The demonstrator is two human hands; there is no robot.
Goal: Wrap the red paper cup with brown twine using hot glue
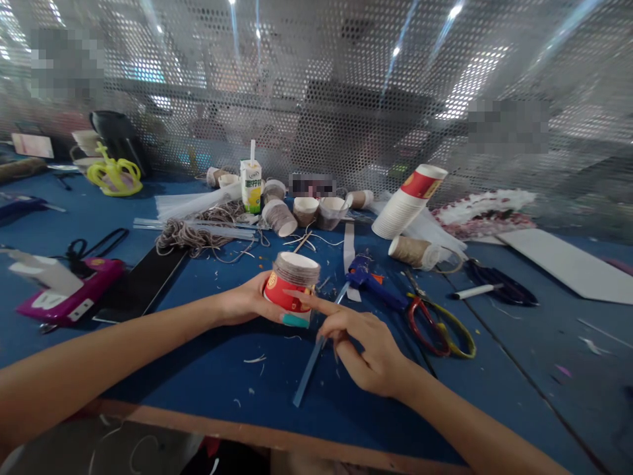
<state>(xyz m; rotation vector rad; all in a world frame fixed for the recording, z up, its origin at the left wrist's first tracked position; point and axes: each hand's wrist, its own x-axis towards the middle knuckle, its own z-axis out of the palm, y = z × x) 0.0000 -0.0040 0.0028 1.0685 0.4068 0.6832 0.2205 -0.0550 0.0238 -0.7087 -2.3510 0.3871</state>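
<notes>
Blue worktable [148, 369] strewn with scraps; blue glue gun [368, 278], red and yellow scissors [438, 323], stack of paper cups [408, 201] lying tilted, juice carton [251, 186] with straw, tangle of brown twine [195, 232], yellow crown [115, 175], perforated metal screen [316, 99] behind

Both bare forearms reach in from below, converging. The left hand [247, 302] curls with its fingers wrapped in a grip; the right hand [363, 343] extends its forefinger leftward, other fingers bent.
</notes>
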